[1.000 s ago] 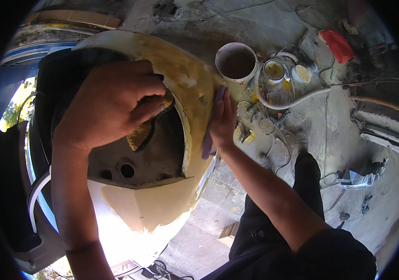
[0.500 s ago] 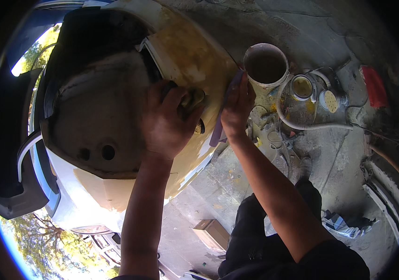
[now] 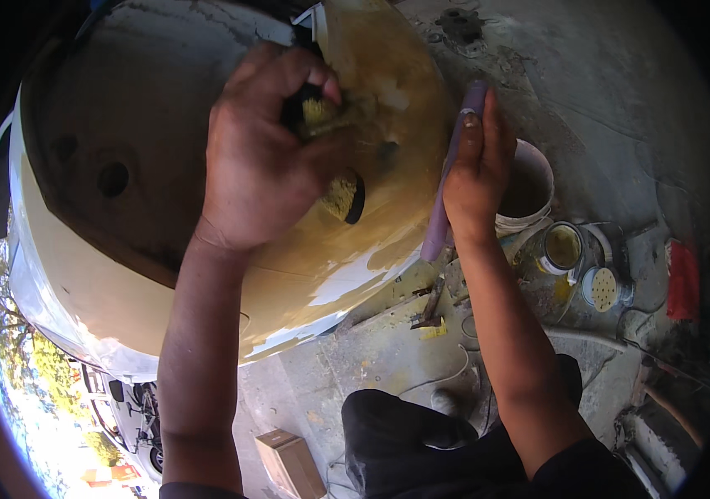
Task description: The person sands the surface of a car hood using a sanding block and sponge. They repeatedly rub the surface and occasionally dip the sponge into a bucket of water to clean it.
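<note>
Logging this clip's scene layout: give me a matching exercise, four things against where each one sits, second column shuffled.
Things:
1. left hand
2. right hand
3. bucket
4. red thing

Places:
A. far right, on the ground
B. on the yellowed panel, gripping a pad
C. at the panel's right edge, against a purple block
D. on the ground just right of the right hand, beside an open can

Pairs: 1-B, 2-C, 3-D, 4-A
</note>
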The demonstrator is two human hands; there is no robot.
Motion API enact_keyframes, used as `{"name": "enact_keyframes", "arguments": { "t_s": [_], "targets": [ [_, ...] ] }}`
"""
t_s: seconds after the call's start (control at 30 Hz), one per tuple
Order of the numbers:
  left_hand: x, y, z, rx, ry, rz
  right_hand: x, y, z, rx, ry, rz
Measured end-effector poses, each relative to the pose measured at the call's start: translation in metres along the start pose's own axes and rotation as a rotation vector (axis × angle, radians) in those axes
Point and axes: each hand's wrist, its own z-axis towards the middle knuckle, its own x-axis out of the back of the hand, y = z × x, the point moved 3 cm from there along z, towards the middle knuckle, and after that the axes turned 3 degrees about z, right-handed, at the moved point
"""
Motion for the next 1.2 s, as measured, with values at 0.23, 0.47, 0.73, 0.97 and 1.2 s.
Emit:
{"name": "enact_keyframes", "arguments": {
  "t_s": [0.23, 0.47, 0.73, 0.97, 1.2],
  "targets": [
    [-0.004, -0.008, -0.005, 0.174, -0.099, -0.303, 0.009, -0.040, -0.176, 0.625, -0.207, -0.015],
    [-0.003, -0.013, 0.002, 0.123, -0.063, -0.099, 0.008, -0.044, -0.044, 0.569, -0.037, 0.005],
    [-0.006, -0.013, -0.002, 0.039, -0.023, 0.043, 0.019, -0.026, -0.102, 0.534, -0.076, 0.091],
    [-0.004, -0.009, 0.001, -0.063, 0.029, 0.076, 0.009, -0.041, -0.041, 0.519, 0.013, 0.022],
    [-0.006, -0.007, 0.000, -0.022, 0.014, 0.077, 0.015, -0.023, -0.048, 0.482, -0.012, 0.027]
  ]
}}
